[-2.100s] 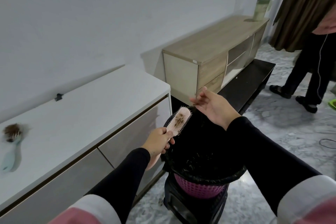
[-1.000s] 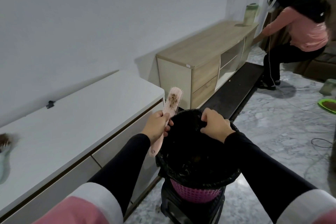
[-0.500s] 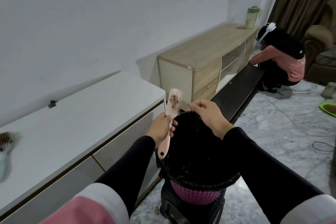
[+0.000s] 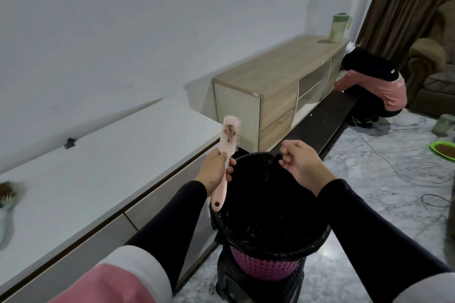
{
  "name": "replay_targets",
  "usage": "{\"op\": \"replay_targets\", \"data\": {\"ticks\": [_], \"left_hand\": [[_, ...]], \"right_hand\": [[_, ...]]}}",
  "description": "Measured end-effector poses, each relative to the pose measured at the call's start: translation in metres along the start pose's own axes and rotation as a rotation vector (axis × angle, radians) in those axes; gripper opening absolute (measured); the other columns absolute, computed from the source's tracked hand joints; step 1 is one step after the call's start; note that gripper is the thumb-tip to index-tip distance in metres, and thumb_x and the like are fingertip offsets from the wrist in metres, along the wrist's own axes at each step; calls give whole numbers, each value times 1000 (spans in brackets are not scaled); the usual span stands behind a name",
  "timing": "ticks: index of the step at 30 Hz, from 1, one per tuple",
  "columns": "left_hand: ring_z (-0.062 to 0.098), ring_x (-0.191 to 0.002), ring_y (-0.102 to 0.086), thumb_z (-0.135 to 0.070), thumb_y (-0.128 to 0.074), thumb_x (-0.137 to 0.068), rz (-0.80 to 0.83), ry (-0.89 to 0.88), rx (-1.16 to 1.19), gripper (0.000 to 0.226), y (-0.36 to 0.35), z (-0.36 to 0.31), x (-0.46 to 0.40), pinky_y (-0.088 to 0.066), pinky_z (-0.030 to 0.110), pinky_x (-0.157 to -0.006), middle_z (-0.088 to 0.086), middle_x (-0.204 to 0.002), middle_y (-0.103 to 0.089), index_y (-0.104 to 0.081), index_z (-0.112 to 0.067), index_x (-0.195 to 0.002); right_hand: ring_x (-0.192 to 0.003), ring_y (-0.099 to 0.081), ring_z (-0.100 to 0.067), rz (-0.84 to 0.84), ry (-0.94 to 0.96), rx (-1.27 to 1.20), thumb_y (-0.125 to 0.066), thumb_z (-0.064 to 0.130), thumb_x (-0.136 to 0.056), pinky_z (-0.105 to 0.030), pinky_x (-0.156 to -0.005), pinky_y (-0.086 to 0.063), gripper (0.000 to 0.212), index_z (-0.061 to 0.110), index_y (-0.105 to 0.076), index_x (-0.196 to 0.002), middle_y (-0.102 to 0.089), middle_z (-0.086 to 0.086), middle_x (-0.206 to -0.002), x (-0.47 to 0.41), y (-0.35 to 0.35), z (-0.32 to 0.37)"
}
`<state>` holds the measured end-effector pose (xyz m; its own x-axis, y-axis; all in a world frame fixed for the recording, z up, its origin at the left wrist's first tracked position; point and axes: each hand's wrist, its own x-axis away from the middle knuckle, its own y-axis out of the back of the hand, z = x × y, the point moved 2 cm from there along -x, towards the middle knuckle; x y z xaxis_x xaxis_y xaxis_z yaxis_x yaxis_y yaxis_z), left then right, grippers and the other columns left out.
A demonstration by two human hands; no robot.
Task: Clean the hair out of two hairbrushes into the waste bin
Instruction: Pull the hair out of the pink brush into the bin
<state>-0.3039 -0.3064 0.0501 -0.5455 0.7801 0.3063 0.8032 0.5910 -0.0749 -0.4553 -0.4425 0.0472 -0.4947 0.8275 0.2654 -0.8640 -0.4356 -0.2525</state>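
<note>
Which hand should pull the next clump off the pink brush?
Right hand: it hovers free over the waste bin, beside the hair. The left hand is occupied gripping the pink brush.

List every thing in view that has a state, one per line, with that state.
pink hairbrush: upright, hair clumps in its bristles
left hand: shut on the pink hairbrush's handle
right hand: over the bin, fingers loosely curled, pinching a few strands
waste bin: open, black liner, debris inside
second hairbrush: lying on the white cabinet, full of hair
</note>
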Motion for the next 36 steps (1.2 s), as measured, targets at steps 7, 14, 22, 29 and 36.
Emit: {"op": "replay_targets", "data": {"ticks": [7, 14, 22, 29, 36], "left_hand": [[9, -50, -39, -13, -36, -96, -33, -46, -64, 16, -5, -8, -2, -37, 17, -42, 2, -70, -49, -49, -6, -103], [10, -50, -38, -11, -33, -98, 78, 4, -23, 19, -16, -2, 0, -34, 18, -41, 4, -74, -50, -48, -11, -110], [11, -51, -38, -12, -33, -100, 74, 2, -81, 22, -28, 4, 6, -32, 20, -42, 5, -74, -52, -50, -8, -114], [11, -51, -38, -11, -33, -98, 90, 13, -109, 21, -29, 8, 8, -31, 22, -45, 5, -74, -52, -51, -9, -109], [10, -50, -38, -11, -32, -99, 46, 12, -71, 22, -19, 11, 6, -33, 19, -41, 5, -74, -51, -48, -7, -115]], "right_hand": [[-121, -52, -26, 235, 23, 1561, -54, 14, -85, -48, -110, -30, 34, 29, -62, -115, -61, -2, -125, 4, 22, -24], [-87, -66, -26, -118, 345, 1140, -52, 27, -90, -38, -85, -52, 20, 20, -70, -93, -72, -3, -88, 1, 1, 20], [-87, -52, -11, 83, 795, 1072, -63, 17, -86, -22, -82, -40, 28, 22, -69, -113, -58, 6, -93, -3, -32, 40], [-78, -54, -7, -27, 717, 881, -67, 20, -86, -11, -72, -41, 8, 15, -72, -85, -58, 12, -76, -3, -33, 36], [-94, -60, -10, 71, 312, 209, -45, 17, -98, -18, -75, -40, 14, 18, -58, -96, -69, 6, -97, -4, -33, 40]]}}
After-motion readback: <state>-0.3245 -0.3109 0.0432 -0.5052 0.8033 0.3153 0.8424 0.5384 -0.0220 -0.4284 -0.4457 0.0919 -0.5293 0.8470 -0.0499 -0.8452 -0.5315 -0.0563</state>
